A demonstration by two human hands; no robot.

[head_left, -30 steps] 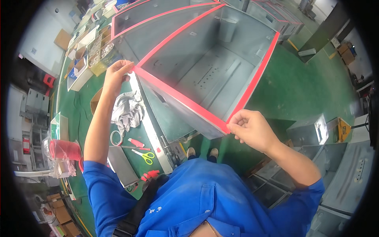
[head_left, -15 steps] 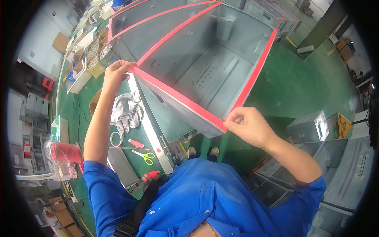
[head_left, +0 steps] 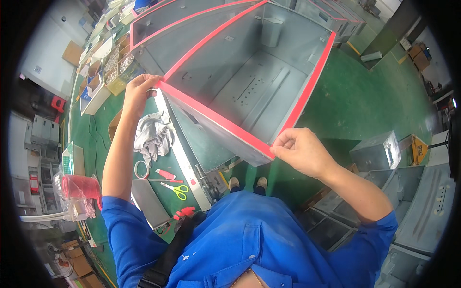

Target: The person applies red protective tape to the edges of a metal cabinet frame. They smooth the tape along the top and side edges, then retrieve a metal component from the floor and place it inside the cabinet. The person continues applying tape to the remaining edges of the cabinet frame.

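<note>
A grey sheet-metal box (head_left: 230,146) stands with its open top toward me. Red tape (head_left: 216,117) runs along its rim. My left hand (head_left: 138,94) is closed at the near left corner, thumb and fingers pinching the end of the tape there. At the near right corner, my right hand (head_left: 302,152) is closed in a pinch on the other end of that near strip, its other fingers curled. The strip lies straight along the near edge between both hands. Exactly how much tape sits inside each pinch is hidden by the fingers.
Left of the box, a green-topped bench bears a crumpled grey cloth (head_left: 152,137), green-handled scissors (head_left: 179,192), a tape ring (head_left: 141,169) and red scraps (head_left: 184,211). Bins of small parts (head_left: 115,72) sit farther back. Metal housings (head_left: 377,150) stand on the right.
Both hands keep their pinch at the two near corners. The box and hands sit only very slightly differently in the picture.
</note>
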